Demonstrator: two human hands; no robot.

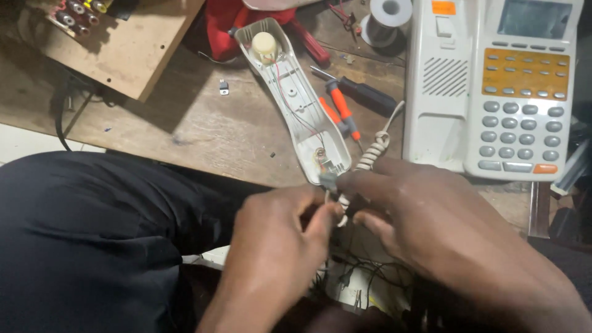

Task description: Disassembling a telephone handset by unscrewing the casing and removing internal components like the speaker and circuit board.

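Coiled cord [372,157] pinched at the fingertips [330,213]: smooth off-white plastic, slightly glossy. Opened handset shell [296,98] just beyond the fingers: matt grey-white plastic. Workbench [203,123] beneath: bare, scuffed wood, dull finish; screwdriver [342,111] beside the shell has a glossy orange plastic handle.

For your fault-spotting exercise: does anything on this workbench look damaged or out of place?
Yes. The telephone handset lies opened on the wooden bench, cover off, inner wires and earpiece speaker exposed, beside the desk telephone.

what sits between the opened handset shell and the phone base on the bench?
Head view: orange-handled screwdrivers and the coiled cord lie between the handset shell and the phone base.
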